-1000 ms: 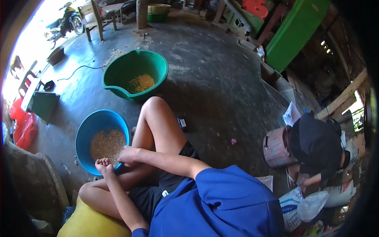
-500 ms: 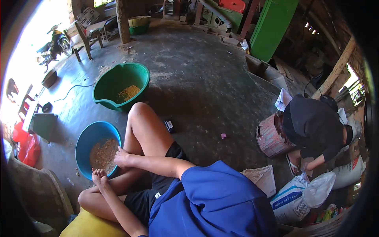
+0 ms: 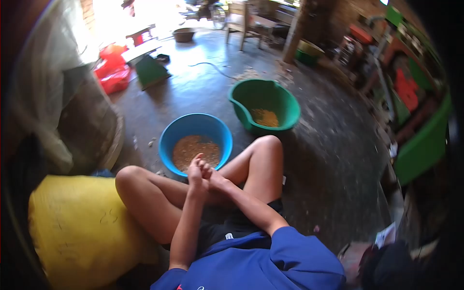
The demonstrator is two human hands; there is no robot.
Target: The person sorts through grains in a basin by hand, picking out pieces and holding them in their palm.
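Observation:
My left hand (image 3: 197,171) is raised at the near rim of the blue basin (image 3: 221,129), its fingers curled inward. Anything inside that grip is too small to make out. Close against it, at the wrist side, is my right hand (image 3: 217,181); its fingers are mostly hidden, so I cannot tell how they are held. Brownish, crumbly grain-like material (image 3: 191,150) covers the bottom of the blue basin. Just beyond, to the right, stands a green basin (image 3: 287,104) with a small heap of yellow grain (image 3: 266,117) in it.
A stuffed yellow sack (image 3: 87,222) lies at my left, below a large grey container (image 3: 96,121). Red plastic bags (image 3: 113,70) and a small green stand (image 3: 150,70) are farther off. Green machinery (image 3: 423,140) lines the right side. A cable (image 3: 212,66) crosses the floor.
My view has swung left, so the basins appear farther right and the yellow sack shows fully. My hands, apart half a second ago, are now together at the blue basin's near rim.

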